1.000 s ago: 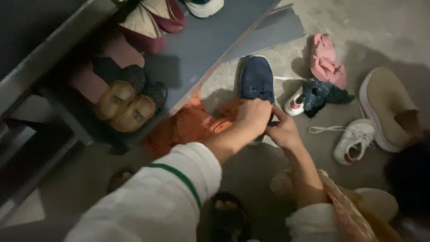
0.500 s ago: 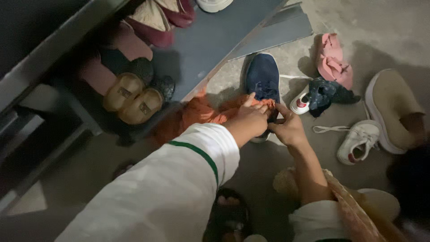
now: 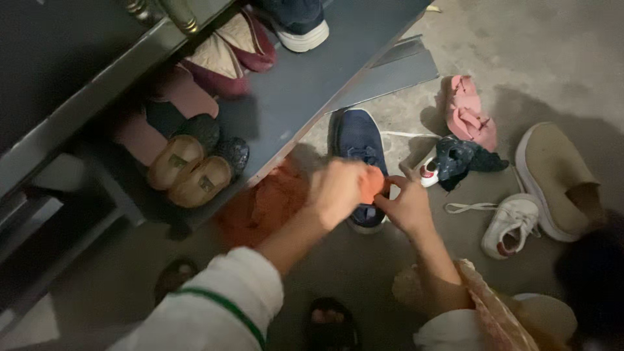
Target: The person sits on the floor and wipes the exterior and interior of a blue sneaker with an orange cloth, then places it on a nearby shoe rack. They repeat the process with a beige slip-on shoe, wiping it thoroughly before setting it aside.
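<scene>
Orange cloth (image 3: 372, 184) sits bunched at the frame's centre, clenched in my left hand (image 3: 338, 192), with my right hand (image 3: 406, 207) pinching its edge from the right. Both hover over a navy-blue knit sneaker (image 3: 357, 140) lying on the grey concrete floor (image 3: 552, 58). More orange fabric (image 3: 263, 205) trails lower left. A small white sneaker (image 3: 510, 224) lies right; tan slip-ons (image 3: 188, 172) rest on the grey shelf (image 3: 305, 78), upper left.

Both arms reach forward and down, sleeves pushed back from the forearms. The left hand (image 3: 338, 192) is curled shut, knuckles up. The right hand (image 3: 406, 207) sits just beside it, fingers bent in a pinch, almost touching the left.
</scene>
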